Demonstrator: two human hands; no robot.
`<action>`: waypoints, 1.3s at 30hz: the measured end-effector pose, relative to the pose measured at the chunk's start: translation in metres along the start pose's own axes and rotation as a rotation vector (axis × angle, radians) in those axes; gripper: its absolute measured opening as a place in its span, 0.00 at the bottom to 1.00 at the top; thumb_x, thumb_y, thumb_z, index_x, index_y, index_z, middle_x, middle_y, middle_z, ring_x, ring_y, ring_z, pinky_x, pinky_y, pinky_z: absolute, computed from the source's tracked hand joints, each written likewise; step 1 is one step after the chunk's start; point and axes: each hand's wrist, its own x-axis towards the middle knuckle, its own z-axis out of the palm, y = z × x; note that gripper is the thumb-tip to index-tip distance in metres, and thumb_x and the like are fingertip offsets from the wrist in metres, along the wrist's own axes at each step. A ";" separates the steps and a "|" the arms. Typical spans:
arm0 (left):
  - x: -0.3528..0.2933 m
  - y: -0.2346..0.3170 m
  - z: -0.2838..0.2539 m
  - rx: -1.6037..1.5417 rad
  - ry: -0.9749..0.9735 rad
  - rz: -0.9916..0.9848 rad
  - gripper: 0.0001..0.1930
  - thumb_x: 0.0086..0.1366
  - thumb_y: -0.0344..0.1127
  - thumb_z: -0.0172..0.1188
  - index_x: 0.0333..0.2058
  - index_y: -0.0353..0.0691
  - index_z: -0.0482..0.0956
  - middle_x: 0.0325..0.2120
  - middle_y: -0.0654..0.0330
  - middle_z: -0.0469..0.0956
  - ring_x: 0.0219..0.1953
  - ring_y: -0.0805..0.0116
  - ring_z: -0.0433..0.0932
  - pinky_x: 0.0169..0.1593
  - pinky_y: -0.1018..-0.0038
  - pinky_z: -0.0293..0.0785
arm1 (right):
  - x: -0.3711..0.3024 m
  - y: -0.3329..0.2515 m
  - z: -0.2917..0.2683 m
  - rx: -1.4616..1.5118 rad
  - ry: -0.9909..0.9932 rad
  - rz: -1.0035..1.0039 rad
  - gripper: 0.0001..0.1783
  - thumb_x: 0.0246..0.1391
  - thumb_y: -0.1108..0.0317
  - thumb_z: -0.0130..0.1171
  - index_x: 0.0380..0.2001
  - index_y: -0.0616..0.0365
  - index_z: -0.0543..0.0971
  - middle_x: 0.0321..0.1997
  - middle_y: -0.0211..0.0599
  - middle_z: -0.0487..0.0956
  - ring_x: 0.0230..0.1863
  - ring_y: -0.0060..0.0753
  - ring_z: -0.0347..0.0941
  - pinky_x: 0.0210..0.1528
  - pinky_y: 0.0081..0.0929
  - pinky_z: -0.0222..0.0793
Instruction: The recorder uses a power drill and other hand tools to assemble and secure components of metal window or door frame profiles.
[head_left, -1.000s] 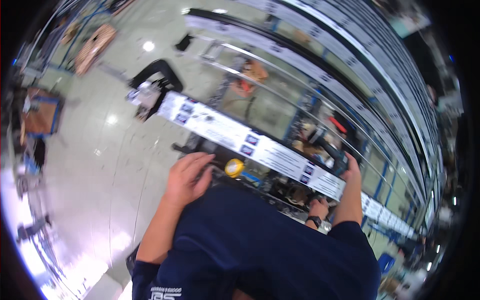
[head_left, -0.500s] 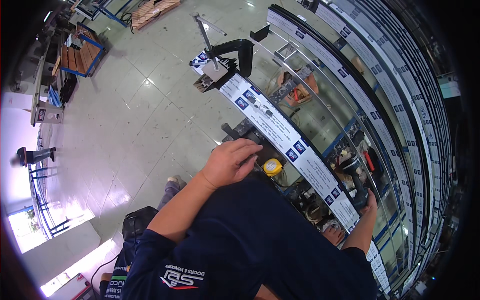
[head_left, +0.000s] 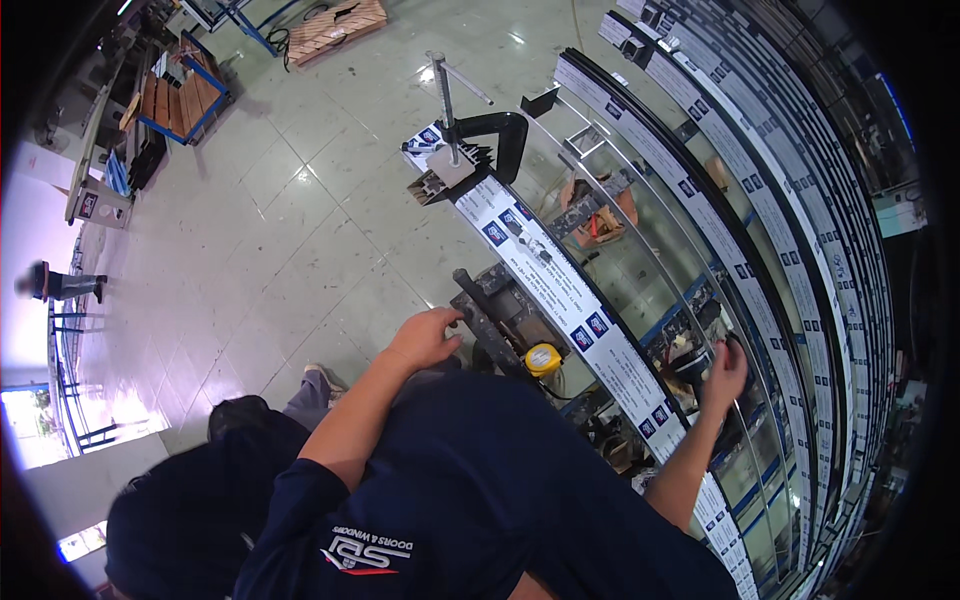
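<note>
My left hand [head_left: 428, 338] is at the near-left side of the bench, its fingers loosely bent and apart with nothing visible in them. Its fingertips are next to a dark metal bar [head_left: 483, 312]. My right hand [head_left: 728, 372] is beyond the long film-covered profile [head_left: 590, 320], fingers drawn together around something small and dark that I cannot make out. Just left of it lies a dark power tool [head_left: 688, 364], partly in shadow. A yellow tape measure [head_left: 542, 359] sits between the bar and the profile. A black C-clamp [head_left: 510, 145] grips the profile's far end.
Several long wrapped profiles [head_left: 690, 185] fill the right side. Thin metal rails [head_left: 645, 240] run beside the bench, with an orange-brown box [head_left: 602, 222] below. Another person [head_left: 235, 480] is close at lower left; one more person [head_left: 70, 285] stands far left. A wooden cart [head_left: 180, 105] is at the back left.
My left hand has drawn back from above the bench to the outer end of the dark bar. My right hand has come off the power tool's handle and moved farther away. A capped head appears lower left.
</note>
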 end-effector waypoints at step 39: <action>-0.208 -0.227 0.080 -0.188 0.126 -0.867 0.28 0.71 0.49 0.70 0.65 0.41 0.87 0.54 0.47 0.92 0.59 0.50 0.90 0.67 0.57 0.83 | -0.117 -0.241 0.240 -0.187 -0.507 -0.642 0.54 0.56 0.34 0.80 0.76 0.54 0.73 0.70 0.49 0.78 0.71 0.61 0.74 0.75 0.54 0.68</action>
